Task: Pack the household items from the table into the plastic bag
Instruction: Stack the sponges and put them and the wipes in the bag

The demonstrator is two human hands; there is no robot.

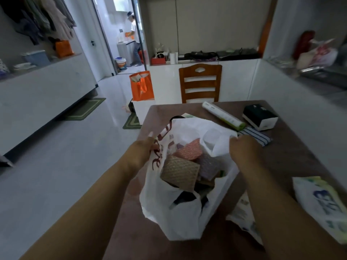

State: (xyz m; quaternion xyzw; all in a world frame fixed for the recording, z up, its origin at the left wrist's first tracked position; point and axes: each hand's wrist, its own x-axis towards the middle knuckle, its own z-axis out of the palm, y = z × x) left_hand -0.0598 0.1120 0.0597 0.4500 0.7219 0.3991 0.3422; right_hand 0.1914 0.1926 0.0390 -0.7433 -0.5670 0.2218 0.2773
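Both hands — left hand (144, 151), right hand (242, 149) — grip the plastic bag (184, 218); the striped cloth (255, 136) lies just beside the right hand, toward the surface's far right corner.

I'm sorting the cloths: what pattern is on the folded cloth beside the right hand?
Blue and white stripes; the folded cloth shows in the head view, on the table.

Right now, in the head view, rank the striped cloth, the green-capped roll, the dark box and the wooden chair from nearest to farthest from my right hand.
From the right hand:
1. Striped cloth, just beyond it.
2. Green-capped roll, farther back.
3. Dark box, back right; close to the roll's rank.
4. Wooden chair, behind the table.
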